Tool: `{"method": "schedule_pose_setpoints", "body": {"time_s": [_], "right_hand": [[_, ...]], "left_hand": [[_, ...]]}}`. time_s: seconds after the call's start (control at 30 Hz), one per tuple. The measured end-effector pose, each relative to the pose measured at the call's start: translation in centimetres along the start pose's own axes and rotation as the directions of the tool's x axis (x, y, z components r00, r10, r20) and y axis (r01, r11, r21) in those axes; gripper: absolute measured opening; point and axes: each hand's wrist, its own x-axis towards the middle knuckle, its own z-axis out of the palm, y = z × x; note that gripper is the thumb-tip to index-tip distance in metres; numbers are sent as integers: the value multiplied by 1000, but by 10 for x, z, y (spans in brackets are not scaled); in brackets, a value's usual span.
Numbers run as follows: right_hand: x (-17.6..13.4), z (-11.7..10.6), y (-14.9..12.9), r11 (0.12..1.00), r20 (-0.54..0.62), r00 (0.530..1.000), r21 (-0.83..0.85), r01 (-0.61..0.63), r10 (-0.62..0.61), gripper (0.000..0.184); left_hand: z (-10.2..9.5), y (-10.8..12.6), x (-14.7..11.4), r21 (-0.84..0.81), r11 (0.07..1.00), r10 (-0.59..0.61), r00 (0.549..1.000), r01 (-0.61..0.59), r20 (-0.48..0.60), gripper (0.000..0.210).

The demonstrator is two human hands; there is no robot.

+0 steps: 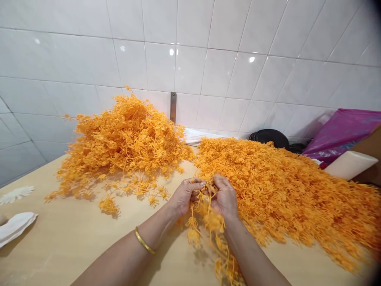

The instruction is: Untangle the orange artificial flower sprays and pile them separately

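Between my two hands hangs a strand of orange artificial foliage (212,220), its thin stems trailing down toward the table's near edge. My left hand (188,194) pinches the top of the strand between thumb and fingers. Close beside it, my right hand (225,196) has its fingers closed on the same stems, slightly blurred. A tall, loose heap of orange foliage (125,139) stands at the left. At the right, a wider, denser pile of orange foliage (282,186) spreads past my right hand. One small loose sprig (108,205) lies in front of the left heap.
The pale wooden table (74,238) meets a white tiled wall (190,63), with a metal bracket (173,107) on it. White paper-like pieces (18,228) lie at the left. A black pouch (269,138), purple cloth (342,131) and cream cylinder (351,165) sit behind the right pile.
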Motion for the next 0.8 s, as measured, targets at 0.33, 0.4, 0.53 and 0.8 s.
{"method": "schedule_pose_setpoints", "body": {"time_s": [0.33, 0.4, 0.53, 0.8], "right_hand": [[6, -11, -18, 975, 132, 991, -221, 13, 17, 31], [2, -8, -11, 957, 201, 973, -285, -55, 115, 32], [-2, -7, -3, 941, 391, 899, -334, -59, 196, 31], [10, -10, 11, 877, 281, 955, -432, 212, -92, 27]], "left_hand": [[-6, -3, 4, 189, 980, -33, 990, 58, -135, 26], [-6, -4, 4, 239, 970, -16, 991, 49, -135, 26], [-6, -5, 1, 289, 957, -9, 999, 22, -44, 22], [4, -5, 0, 364, 932, 0, 1000, -8, 22, 26]]}}
